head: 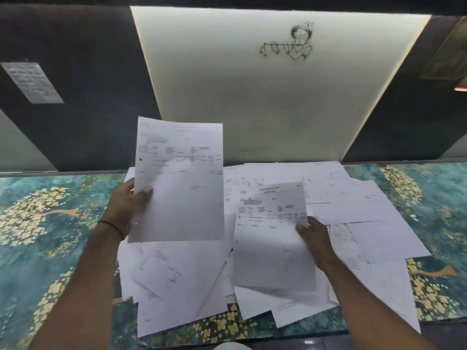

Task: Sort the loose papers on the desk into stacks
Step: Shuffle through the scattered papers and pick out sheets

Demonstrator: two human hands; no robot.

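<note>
A loose pile of white printed papers (353, 210) covers the middle of the desk, overlapping at all angles. My left hand (129, 205) holds one printed sheet (182, 188) upright above the pile, thumb on its front near the left edge. My right hand (316, 238) pinches a second printed sheet (273, 238) by its right edge, lifted slightly over the pile and tilted. Both sheets carry a table of text and a signature.
The desk (45, 223) has a teal cover with gold floral patterns, bare at the left and right of the pile. A white panel (252, 97) with a line drawing stands behind, flanked by dark panels. A note (32, 82) is pinned at upper left.
</note>
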